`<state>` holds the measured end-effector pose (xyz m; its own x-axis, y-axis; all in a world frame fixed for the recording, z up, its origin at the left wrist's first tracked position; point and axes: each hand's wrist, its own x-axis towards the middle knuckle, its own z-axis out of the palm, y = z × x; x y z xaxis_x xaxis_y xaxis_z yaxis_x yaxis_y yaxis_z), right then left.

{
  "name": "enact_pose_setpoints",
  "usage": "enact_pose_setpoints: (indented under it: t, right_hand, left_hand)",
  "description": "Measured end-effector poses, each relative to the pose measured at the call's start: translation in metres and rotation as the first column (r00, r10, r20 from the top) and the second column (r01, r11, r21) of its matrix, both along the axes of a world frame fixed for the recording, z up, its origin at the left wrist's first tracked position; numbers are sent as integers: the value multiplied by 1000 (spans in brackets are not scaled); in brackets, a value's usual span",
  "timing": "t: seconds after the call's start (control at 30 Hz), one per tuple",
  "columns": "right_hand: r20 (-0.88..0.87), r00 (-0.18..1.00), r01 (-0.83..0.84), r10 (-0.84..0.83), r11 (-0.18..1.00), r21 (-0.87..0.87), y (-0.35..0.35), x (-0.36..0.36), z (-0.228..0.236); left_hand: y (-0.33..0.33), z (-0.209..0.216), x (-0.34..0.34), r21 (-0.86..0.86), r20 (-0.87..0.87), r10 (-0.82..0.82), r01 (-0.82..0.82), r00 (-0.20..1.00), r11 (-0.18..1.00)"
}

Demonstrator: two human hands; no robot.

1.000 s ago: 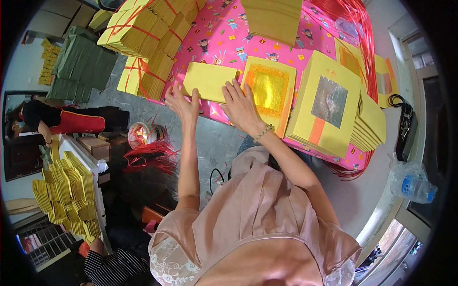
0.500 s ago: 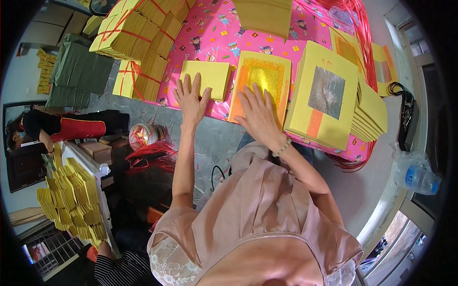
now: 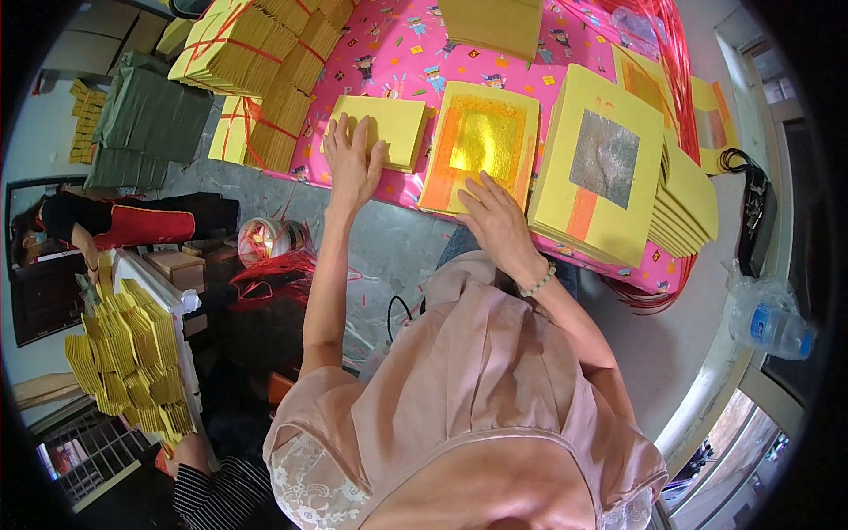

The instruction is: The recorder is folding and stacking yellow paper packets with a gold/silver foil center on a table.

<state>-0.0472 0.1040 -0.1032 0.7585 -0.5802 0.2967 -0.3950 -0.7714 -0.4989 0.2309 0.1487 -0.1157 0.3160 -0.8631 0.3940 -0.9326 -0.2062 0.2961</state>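
Folded yellow paper (image 3: 402, 125) lies on the pink tablecloth (image 3: 397, 60) under the left hand (image 3: 355, 170), its fingers spread. The right hand (image 3: 496, 223), fingers apart, lies over the gold-foiled sheet (image 3: 481, 132), beside 1 silver-foiled stack (image 3: 608, 159).

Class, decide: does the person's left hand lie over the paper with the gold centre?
No, the left hand lies over the plain yellow paper, left of the gold-centred paper.

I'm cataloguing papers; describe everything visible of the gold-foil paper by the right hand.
The gold-foil paper is yellow, with a shiny gold rectangle edged in orange. It lies flat on the pink cloth, between plain yellow paper and a silver-squared stack. Fingers of the right hand seem to rest on its near edge.
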Motion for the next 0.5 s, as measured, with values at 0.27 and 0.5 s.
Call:
enact_pose_setpoints:
  t: [0.27, 0.5]
  right_hand:
    - [162, 985, 33, -54, 991, 129, -3, 0, 8]
    - [178, 977, 78, -117, 974, 212, -2, 6, 13]
  left_hand:
    - [13, 68, -42, 126, -592, -300, 454, 748, 882]
    - [21, 41, -53, 173, -659, -293, 519, 693, 837]
